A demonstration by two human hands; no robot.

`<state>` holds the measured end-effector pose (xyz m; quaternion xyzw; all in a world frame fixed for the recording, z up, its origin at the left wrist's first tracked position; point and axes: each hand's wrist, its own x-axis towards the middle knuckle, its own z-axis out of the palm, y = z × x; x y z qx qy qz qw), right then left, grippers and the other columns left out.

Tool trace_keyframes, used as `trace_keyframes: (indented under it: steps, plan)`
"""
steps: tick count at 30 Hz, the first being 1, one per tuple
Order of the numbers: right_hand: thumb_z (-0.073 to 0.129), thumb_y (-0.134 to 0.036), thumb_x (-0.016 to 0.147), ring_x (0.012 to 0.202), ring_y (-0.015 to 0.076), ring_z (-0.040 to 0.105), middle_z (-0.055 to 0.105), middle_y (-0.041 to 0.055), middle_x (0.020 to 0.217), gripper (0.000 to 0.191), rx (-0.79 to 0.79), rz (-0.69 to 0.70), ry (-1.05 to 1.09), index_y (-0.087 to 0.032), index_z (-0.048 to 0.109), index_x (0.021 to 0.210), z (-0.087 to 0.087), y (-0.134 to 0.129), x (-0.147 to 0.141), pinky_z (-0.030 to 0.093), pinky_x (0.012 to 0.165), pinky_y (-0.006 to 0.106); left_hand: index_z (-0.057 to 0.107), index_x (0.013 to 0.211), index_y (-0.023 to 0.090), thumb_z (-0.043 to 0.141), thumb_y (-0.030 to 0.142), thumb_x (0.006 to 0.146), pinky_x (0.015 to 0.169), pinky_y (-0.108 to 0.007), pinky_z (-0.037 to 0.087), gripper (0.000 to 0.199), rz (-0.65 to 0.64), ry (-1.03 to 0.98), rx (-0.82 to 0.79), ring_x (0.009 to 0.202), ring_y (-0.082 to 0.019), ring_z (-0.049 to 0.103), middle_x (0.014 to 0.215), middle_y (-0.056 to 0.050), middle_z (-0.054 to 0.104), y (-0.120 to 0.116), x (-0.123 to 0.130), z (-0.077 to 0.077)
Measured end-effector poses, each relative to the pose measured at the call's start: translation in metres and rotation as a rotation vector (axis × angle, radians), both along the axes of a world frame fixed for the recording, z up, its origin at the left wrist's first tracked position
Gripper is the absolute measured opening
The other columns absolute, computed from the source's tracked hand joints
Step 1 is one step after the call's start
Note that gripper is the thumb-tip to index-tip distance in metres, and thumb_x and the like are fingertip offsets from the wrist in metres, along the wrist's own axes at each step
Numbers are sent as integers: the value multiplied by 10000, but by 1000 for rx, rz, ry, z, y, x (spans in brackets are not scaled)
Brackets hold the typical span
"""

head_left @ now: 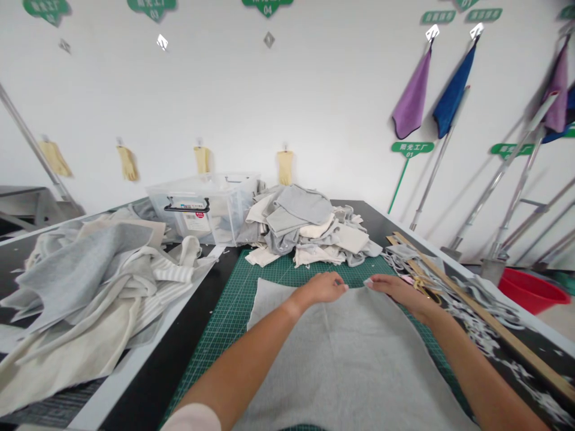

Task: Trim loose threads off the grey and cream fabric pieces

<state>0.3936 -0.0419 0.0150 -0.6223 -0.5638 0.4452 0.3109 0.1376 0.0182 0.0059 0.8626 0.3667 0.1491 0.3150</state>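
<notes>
A large piece of light grey fabric (354, 353) is spread over the green cutting mat (215, 335). My left hand (321, 288) is closed in a pinch at the middle of its far edge. A short way to the right, my right hand (395, 292) pinches the same edge, and a small pale bit of cloth shows at its fingertips. The edge between the hands is slightly raised. Beyond them lies a heap of grey and cream fabric pieces (300, 221), apart from both hands.
Another fabric pile (90, 275) covers the left side, beside a clear plastic box (206, 206). Along the right run a wooden strip (489, 320), cloth scraps (480, 335) and scissors (424, 288). A red basin (532, 290) and mop poles stand past the table edge.
</notes>
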Motion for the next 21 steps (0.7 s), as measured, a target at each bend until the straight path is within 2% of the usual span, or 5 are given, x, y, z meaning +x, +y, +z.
trace_keyframes:
  steps: [3, 8, 12, 17, 21]
  plan:
    - [679, -650, 776, 828, 198, 612, 668, 25, 875, 505, 83, 23, 43, -187, 649, 974, 2, -8, -8, 453, 718, 284, 623, 1302, 150, 516, 512, 940, 983, -374, 482, 523, -8, -112, -151, 1068, -261, 654, 1186, -148, 710, 9, 38, -8]
    - [616, -670, 845, 894, 200, 602, 670, 32, 922, 500, 241, 111, 16, -193, 657, 987, 1, -12, -13, 471, 802, 294, 585, 1356, 187, 532, 419, 956, 1044, -359, 449, 465, -48, -422, -203, 1177, -234, 606, 1323, -123, 654, 7, 76, -32]
    - [648, -646, 849, 1051, 249, 609, 702, 77, 1048, 507, 282, 176, 35, -188, 691, 1064, 1, -12, -13, 461, 936, 337, 663, 1199, 132, 571, 366, 926, 961, -337, 487, 372, -15, -602, -276, 1042, -215, 652, 1165, -124, 711, 6, 75, -43]
    - [661, -657, 829, 936, 239, 640, 719, 80, 981, 530, 298, 71, -12, -177, 711, 1050, 1, -12, -5, 487, 817, 321, 682, 999, 133, 681, 360, 835, 814, -269, 481, 280, -17, -662, -296, 858, -168, 638, 952, -60, 711, 5, 67, -44]
    - [690, -644, 809, 849, 212, 645, 727, 73, 922, 495, 329, 42, -17, -173, 702, 962, -4, -9, 1, 476, 751, 294, 655, 918, 149, 667, 358, 844, 746, -239, 459, 223, -33, -629, -239, 776, -137, 609, 861, -24, 683, 2, 68, -47]
